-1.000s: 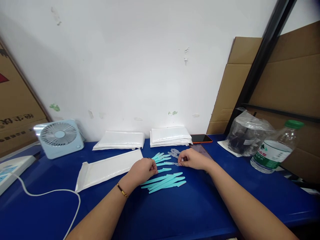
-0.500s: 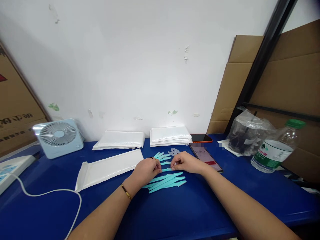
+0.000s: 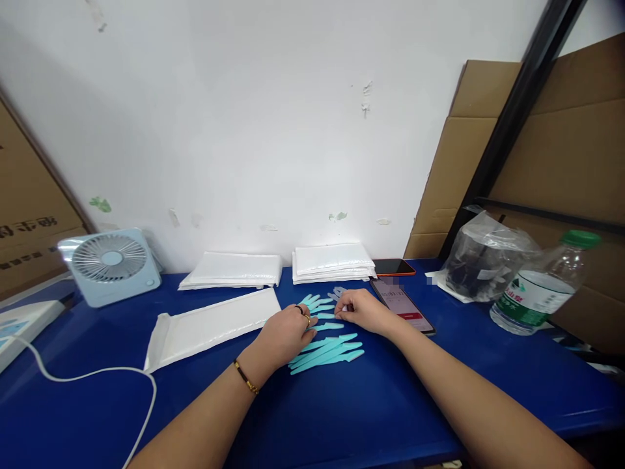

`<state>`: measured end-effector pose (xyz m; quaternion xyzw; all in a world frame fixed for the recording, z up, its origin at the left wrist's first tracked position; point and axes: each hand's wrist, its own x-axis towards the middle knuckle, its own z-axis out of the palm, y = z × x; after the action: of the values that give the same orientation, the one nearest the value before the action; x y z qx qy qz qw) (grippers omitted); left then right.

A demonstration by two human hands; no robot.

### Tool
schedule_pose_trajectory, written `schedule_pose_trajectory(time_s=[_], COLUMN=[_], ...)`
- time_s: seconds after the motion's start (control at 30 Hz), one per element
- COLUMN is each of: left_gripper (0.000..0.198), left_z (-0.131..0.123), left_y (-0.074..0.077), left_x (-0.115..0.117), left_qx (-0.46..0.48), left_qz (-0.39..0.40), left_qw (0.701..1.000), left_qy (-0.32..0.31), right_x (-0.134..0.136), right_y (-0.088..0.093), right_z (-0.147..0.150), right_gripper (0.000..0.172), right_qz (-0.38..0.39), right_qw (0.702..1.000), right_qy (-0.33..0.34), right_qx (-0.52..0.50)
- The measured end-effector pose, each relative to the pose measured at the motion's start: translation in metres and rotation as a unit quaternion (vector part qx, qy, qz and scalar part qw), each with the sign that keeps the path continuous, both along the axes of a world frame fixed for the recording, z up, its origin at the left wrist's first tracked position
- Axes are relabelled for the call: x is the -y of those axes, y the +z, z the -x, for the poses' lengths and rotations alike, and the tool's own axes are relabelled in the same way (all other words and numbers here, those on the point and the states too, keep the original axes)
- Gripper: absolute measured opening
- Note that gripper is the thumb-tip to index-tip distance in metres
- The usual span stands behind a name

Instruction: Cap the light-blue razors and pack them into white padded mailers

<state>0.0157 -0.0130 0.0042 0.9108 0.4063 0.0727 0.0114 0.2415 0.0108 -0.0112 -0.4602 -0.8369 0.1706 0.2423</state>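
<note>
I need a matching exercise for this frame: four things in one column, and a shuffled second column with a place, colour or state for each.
Things:
1. Fan
2. Bottle
3. Left hand
4. Thin tools

Descriptions:
A. Has a bracelet at its wrist
B. Teal, laid out near the middle
C. Light blue, at the left of the picture
D. Topped with a green cap, at the right of the picture

Pairs: 1-C, 2-D, 3-A, 4-B

Blue fan [image 3: 111, 264], bottle [image 3: 534, 296] — bagged cup [image 3: 476, 264], perhaps
</note>
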Motion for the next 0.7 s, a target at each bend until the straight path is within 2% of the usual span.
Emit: schedule_pose_trajectory(time_s=[0.13, 0.27, 0.47, 0.7], left_gripper=[0.030, 0.032, 0.028, 0.026], left_z=[0.001, 0.002, 0.008, 0.008], left_y=[-0.003, -0.005, 0.002, 0.009], left_x=[-0.001, -0.001, 0.000, 0.004], left_qx=[0.002, 0.033, 0.088, 0.087], left_qz=[0.011, 0.012, 0.060, 0.136], left_qw=[1.000, 0.999, 0.994, 0.987], left_qy=[-0.008, -0.008, 0.033, 0.020], right_x=[-0.001, -0.001, -0.006, -0.009], right_y=[-0.004, 0.001, 0.014, 0.004], right_z=[0.008, 0.002, -0.025, -0.017], right_gripper=[0.009, 0.010, 0.014, 0.012], right_qz=[-0.006, -0.009, -0.054, -0.032], right_qw=[1.000, 1.000, 0.989, 0.990], right_qy=[-0.003, -0.011, -0.136, -0.123], right_qx=[0.000, 0.002, 0.013, 0.068])
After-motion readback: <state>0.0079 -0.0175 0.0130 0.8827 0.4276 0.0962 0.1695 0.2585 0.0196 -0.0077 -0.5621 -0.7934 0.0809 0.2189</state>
